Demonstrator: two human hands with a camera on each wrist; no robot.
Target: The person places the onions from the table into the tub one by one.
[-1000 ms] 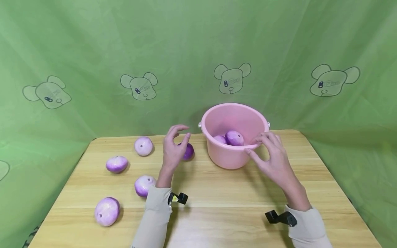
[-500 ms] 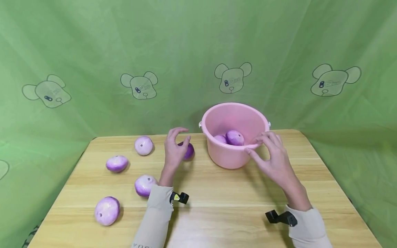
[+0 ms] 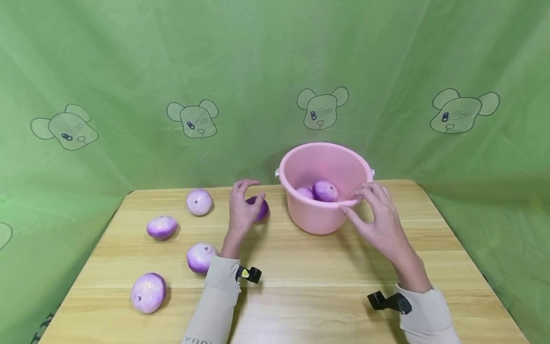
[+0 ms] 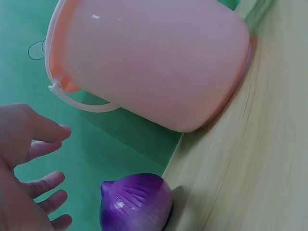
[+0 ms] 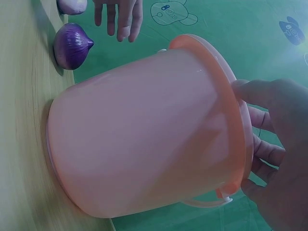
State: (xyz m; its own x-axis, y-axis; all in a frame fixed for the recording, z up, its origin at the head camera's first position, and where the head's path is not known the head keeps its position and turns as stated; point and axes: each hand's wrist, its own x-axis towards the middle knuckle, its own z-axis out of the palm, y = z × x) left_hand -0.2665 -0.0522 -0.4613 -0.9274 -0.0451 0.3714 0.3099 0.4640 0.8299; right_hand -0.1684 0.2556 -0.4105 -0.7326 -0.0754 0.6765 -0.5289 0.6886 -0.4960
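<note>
From the far left of my head view, a pale onion (image 3: pixel 148 293) lies near the front of the counter (image 3: pixel 309 306), with a second onion (image 3: pixel 162 227) behind it. A third onion (image 3: pixel 199 202) sits near the back edge, and a fourth onion (image 3: pixel 200 257) lies nearest the left sleeve (image 3: pixel 216 291), which covers part of its right side and partly blocks my sight of it.

Next comes my left hand (image 3: pixel 241 210), its fingers curved loosely with a gap to the thumb, holding nothing. Just beyond the thumb, a dark onion (image 3: pixel 263 210) rests on the counter, partly hidden by that hand; my left wrist view shows it tip up, apart from the fingers.

To its right stands the pink bucket (image 3: pixel 315 219), upright near the back edge, its handle (image 4: pixel 89 109) hanging down beside it. Inside lie two onions, a paler one (image 3: pixel 305 193) and a more purple one (image 3: pixel 325 191); the front wall stands between me and their lower parts.

At the bucket's right, my right hand (image 3: pixel 380 220) grips the rim, thumb outside and fingers over the edge. A green curtain (image 3: pixel 258 57) with printed bear heads closes off the back and both sides.
</note>
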